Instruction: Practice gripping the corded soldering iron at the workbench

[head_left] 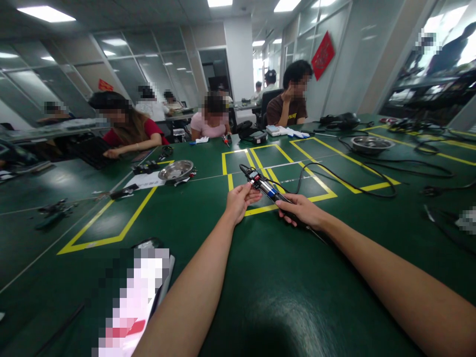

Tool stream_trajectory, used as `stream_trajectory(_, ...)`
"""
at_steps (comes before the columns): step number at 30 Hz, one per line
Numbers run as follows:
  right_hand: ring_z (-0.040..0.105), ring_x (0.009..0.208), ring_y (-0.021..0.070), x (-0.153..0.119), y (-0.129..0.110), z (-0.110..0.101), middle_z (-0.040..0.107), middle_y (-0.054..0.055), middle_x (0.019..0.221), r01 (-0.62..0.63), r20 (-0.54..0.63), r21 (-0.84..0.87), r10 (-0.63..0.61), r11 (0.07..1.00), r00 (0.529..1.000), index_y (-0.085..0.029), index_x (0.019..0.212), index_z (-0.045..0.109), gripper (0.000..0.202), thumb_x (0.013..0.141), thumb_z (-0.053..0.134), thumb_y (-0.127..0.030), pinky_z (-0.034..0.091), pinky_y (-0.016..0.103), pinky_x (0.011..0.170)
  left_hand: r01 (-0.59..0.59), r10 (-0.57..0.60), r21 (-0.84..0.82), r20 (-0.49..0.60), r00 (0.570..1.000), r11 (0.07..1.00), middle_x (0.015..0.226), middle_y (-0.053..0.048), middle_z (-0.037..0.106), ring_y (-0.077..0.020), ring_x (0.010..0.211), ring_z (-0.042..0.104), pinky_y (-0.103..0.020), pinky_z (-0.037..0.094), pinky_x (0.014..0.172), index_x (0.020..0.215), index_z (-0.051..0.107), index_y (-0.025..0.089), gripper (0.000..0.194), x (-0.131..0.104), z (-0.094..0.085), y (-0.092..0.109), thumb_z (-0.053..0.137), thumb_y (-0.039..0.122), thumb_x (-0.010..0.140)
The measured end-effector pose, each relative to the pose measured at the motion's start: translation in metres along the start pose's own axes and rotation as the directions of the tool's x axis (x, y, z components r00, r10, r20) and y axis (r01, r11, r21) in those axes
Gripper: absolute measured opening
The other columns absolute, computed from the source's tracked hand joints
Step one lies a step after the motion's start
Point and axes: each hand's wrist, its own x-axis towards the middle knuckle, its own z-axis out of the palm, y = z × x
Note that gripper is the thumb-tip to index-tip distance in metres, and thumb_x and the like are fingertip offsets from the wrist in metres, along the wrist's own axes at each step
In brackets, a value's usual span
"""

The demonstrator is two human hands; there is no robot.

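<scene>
A corded electric screwdriver [270,190] is held slantwise above the green table, its body silver, blue and black. My right hand [302,210] wraps round the black lower part, and a thin shaft sticks out below it. At the other end, near small red parts, the fingers of my left hand [241,201] are closed against the tool; what exactly they pinch is too small to tell. From this upper end a black cord [300,173] loops away to the right. Yellow tape outlines [312,198] lie on the tabletop beneath and beyond the tool.
Metal bowls stand at left [176,170] and right [372,144]. Black cables [416,166] spread over the right side. A white paper [147,180] and dark small parts [55,210] lie left. A blurred-out phone-like object [148,282] is beside my left forearm. Several people sit across the table.
</scene>
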Motion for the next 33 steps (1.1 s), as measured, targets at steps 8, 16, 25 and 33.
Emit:
stream_trajectory(8, 0.054, 0.049, 0.0074, 0.002, 0.001, -0.001, 0.064, 0.000, 0.074, -0.033, -0.016, -0.039, 0.033, 0.999, 0.999, -0.017, 0.092, 0.059, 0.042, 0.082, 0.070, -0.056, 0.042, 0.018, 0.038, -0.004, 0.017, 0.201, -0.063, 0.998, 0.980, 0.065, -0.010, 0.069, -0.0155, 0.051, 0.064, -0.023, 0.049, 0.046, 0.079, 0.058, 0.012, 0.036, 0.002, 0.002, -0.003, 0.069, 0.045, 0.085)
stream_trajectory(16, 0.052, 0.048, 0.0078, 0.005, -0.001, -0.013, 0.065, 0.003, 0.074, -0.056, -0.073, 0.311, 0.083, 0.949, 0.994, -0.016, 0.091, 0.059, 0.034, 0.084, 0.071, -0.047, 0.039, 0.017, 0.035, 0.001, 0.011, 0.125, -0.096, 0.995, 0.992, 0.060, -0.006, 0.065, -0.0127, 0.046, 0.060, -0.021, 0.042, 0.041, 0.079, 0.060, 0.011, 0.035, 0.003, 0.001, 0.003, 0.067, 0.045, 0.085)
stream_trajectory(25, 0.046, 0.050, 0.0067, -0.015, 0.002, -0.099, 0.052, -0.001, 0.073, 0.283, -0.297, 0.793, -0.062, 0.540, 0.953, -0.016, 0.118, 0.056, 0.035, 0.090, 0.059, -0.036, 0.041, 0.010, 0.035, 0.006, -0.001, 0.113, -0.040, 0.999, 0.994, 0.068, -0.007, 0.067, -0.0128, 0.054, 0.063, -0.022, 0.049, 0.050, 0.083, 0.062, 0.010, 0.023, 0.002, 0.001, 0.002, 0.070, 0.032, 0.084)
stream_trajectory(33, 0.053, 0.057, 0.0123, -0.035, 0.041, -0.153, 0.055, 0.004, 0.083, 0.179, -0.294, 0.726, -0.064, -0.664, 0.954, -0.022, 0.118, 0.057, 0.032, 0.086, 0.058, -0.023, 0.056, 0.022, 0.042, -0.049, 0.053, 0.128, -0.028, 0.998, 0.991, 0.076, -0.004, 0.066, -0.0136, 0.059, 0.067, -0.023, 0.052, 0.052, 0.097, 0.062, 0.011, 0.031, 0.002, 0.000, -0.001, 0.081, 0.020, 0.074)
